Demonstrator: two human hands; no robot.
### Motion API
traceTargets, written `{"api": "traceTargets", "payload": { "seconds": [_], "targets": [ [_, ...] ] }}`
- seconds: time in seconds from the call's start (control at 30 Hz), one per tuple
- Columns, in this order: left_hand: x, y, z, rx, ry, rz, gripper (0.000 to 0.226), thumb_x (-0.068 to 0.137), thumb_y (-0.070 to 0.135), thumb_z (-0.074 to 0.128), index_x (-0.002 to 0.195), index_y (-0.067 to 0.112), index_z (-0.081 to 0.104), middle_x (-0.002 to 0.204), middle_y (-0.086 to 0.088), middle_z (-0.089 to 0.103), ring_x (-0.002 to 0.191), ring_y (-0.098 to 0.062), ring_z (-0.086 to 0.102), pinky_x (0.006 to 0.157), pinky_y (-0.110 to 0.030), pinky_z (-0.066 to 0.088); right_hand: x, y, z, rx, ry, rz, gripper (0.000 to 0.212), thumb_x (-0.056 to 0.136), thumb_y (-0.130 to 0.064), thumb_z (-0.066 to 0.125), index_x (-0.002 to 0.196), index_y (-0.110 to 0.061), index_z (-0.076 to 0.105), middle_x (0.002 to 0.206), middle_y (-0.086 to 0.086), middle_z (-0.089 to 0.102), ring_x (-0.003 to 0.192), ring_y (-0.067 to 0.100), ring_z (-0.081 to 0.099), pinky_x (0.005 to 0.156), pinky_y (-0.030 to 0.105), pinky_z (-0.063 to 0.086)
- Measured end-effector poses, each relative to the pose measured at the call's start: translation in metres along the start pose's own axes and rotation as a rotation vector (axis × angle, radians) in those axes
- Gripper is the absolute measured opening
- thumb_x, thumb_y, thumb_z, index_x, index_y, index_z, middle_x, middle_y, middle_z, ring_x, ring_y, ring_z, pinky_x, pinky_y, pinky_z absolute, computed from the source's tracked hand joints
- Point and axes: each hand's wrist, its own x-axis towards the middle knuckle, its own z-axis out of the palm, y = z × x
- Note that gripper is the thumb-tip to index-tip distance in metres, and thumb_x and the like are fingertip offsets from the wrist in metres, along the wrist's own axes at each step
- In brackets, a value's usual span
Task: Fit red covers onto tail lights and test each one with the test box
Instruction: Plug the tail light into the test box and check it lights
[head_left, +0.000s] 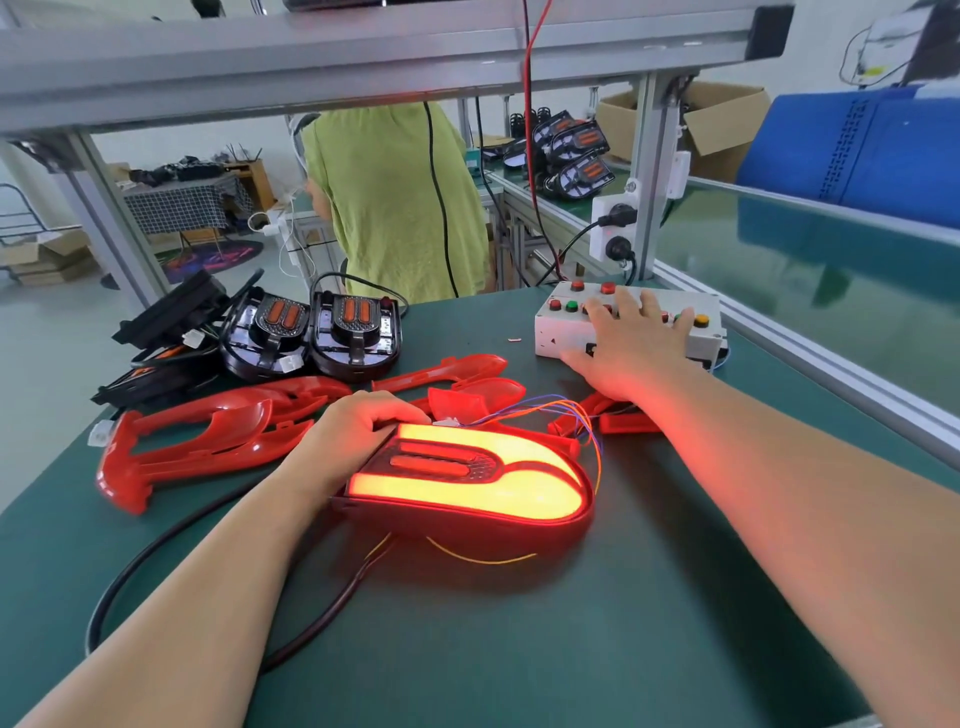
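Head view: tail light (467, 483) lit

Loose red covers (197, 441) lie left on the surface (519, 649). Left hand (353, 431) fingers (395, 410) grip the glowing tail light, centre. Right hand (634, 348) fingers (628, 306), spread wide, press the test box (563, 332). Cardboard box (727, 124) beyond: contents hidden.

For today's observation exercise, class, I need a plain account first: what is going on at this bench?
A person is running a test. The left hand grips the lit tail light on the green bench, its red cover fitted and glowing. The right hand rests flat over the test box buttons. Spare red covers and unlit tail lights lie behind.
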Motion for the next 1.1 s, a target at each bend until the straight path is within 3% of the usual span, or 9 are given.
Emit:
{"api": "traceTargets", "payload": {
  "seconds": [0.23, 0.4, 0.63, 0.97, 1.1],
  "targets": [
    [-0.0011, 0.0018, -0.0006, -0.010, 0.002, 0.008, 0.034, 0.087, 0.002, 0.069, 0.087, 0.036, 0.072, 0.093, 0.015, 0.068, 0.087, 0.019, 0.055, 0.075, 0.003, 0.033, -0.0025, -0.0003, -0.0042, -0.011, -0.018, -0.006, 0.076, 0.091, -0.071, 0.039, 0.154, -0.033, 0.021, 0.165, 0.005, 0.012, 0.151, 0.034, 0.007, 0.113, 0.071, 0.007],
    [-0.0006, 0.0008, -0.0004, 0.003, -0.005, -0.016, 0.025, 0.087, 0.003, 0.070, 0.091, 0.027, 0.076, 0.093, 0.014, 0.068, 0.087, 0.018, 0.055, 0.076, 0.002, 0.033, 0.0006, 0.0021, -0.0078, 0.006, -0.044, -0.011, 0.074, 0.092, -0.069, 0.041, 0.155, -0.035, 0.020, 0.165, 0.005, 0.008, 0.152, 0.034, 0.002, 0.114, 0.070, 0.011],
    [-0.0019, 0.0003, 0.0010, -0.057, 0.009, -0.044, 0.028, 0.086, -0.001, 0.070, 0.088, 0.026, 0.076, 0.097, 0.004, 0.071, 0.095, -0.002, 0.058, 0.080, -0.002, 0.037, 0.0026, 0.0023, -0.0061, 0.019, -0.046, 0.000, 0.074, 0.092, -0.070, 0.039, 0.155, -0.036, 0.019, 0.166, 0.001, 0.005, 0.153, 0.030, -0.001, 0.113, 0.070, 0.012],
    [-0.0022, 0.0006, -0.0008, -0.025, -0.002, -0.004, 0.034, 0.088, 0.006, 0.071, 0.086, 0.039, 0.072, 0.098, 0.006, 0.071, 0.095, 0.003, 0.057, 0.085, -0.010, 0.039, 0.0003, 0.0014, -0.0075, 0.012, -0.049, -0.008, 0.072, 0.093, -0.068, 0.040, 0.154, -0.036, 0.021, 0.166, 0.001, 0.004, 0.153, 0.031, 0.000, 0.113, 0.070, 0.011],
    [-0.0031, 0.0024, -0.0007, 0.000, -0.005, -0.003, 0.031, 0.086, 0.005, 0.073, 0.089, 0.035, 0.073, 0.096, 0.008, 0.071, 0.090, 0.013, 0.057, 0.081, -0.002, 0.036, 0.0005, 0.0018, -0.0084, 0.003, -0.065, -0.011, 0.074, 0.092, -0.070, 0.040, 0.155, -0.036, 0.020, 0.167, 0.002, 0.002, 0.152, 0.033, 0.001, 0.114, 0.070, 0.012]
  ]
}}
